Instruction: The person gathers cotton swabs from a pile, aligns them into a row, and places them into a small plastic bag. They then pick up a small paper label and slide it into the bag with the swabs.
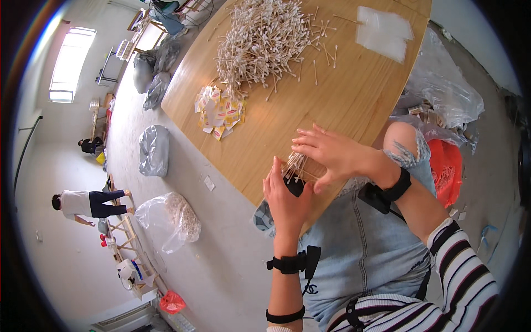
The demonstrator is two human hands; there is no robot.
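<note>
At the near edge of the wooden table, a small bundle of cotton swabs lies between my hands. My left hand curls around its near left side, fingers and thumb against the sticks. Over the bundle's right side is my right hand, fingers stretched out and thumb down beside the sticks. Something black shows in the left palm; I cannot make out what it is. A large loose heap of cotton swabs covers the far part of the table. Several small yellow and white cards lie left of it.
Clear flat plastic sleeves lie at the table's far right. Clear bags and a red bag sit on the floor to the right. On the left floor stand filled bags. A person stands at the far left.
</note>
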